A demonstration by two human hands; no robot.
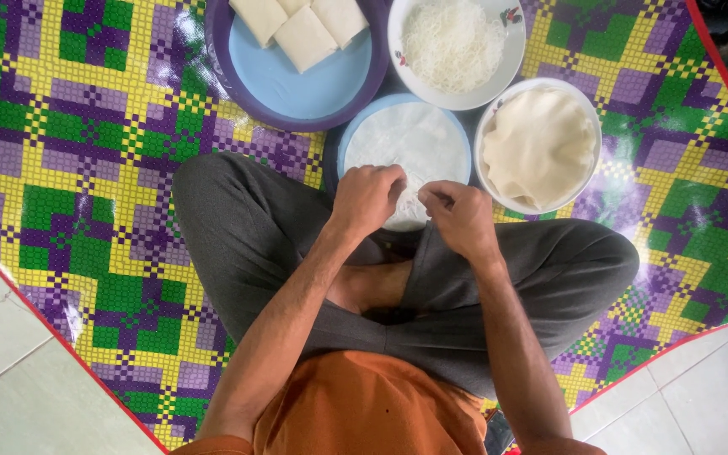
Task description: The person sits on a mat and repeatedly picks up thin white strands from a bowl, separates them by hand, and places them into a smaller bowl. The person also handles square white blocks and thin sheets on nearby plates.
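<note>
the person sits cross-legged on a checkered mat point(86, 168). the left hand point(367, 199) and right hand point(462, 216) are both curled narrow, pinching the near edge of a thin white wrapper point(406, 143) that lies on a small blue plate point(343, 143) just before the knees. beside it stand a bowl of stacked wrappers point(539, 147), a bowl of white noodles point(453, 46) and a purple tray point(297, 93) holding folded rolls point(305, 38).
</note>
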